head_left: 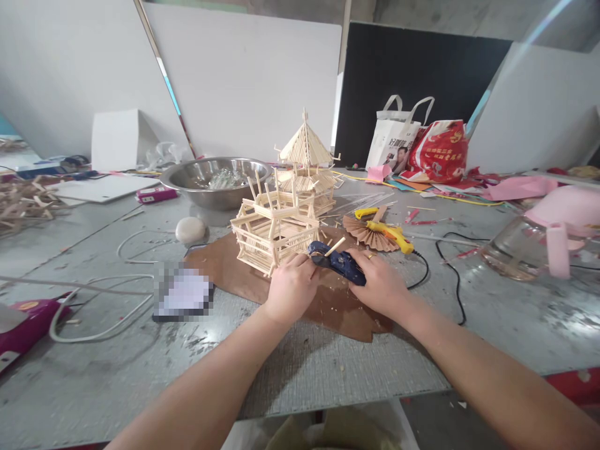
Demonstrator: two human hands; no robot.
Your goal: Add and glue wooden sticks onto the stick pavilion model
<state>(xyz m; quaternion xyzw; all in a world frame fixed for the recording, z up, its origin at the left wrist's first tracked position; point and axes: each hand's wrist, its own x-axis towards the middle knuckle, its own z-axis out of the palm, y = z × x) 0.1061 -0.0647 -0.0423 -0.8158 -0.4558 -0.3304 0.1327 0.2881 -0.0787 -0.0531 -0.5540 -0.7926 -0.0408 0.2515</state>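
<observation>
In front of me my right hand (379, 275) is closed around a dark blue hand tool (345, 265), whose exact kind I cannot make out. My left hand (294, 281) is closed at the tool's other end, and its fingertips are partly hidden. A short pale wooden stick (335, 247) sticks up at the tool; whether my left fingers grip it is unclear. Just beyond my left hand stands an open hexagonal stick frame (276, 231), with upright sticks at its top. Behind it rises a stick pavilion (305, 147) with a pointed roof.
Brown board (234, 269) lies under the work. A yellow glue gun (389, 232) rests on a pleated paper fan (359, 232) at right. Also around are a steel bowl (187, 181), a glass jug (510, 250), a white cable (103, 287) and a magenta tool (28, 325).
</observation>
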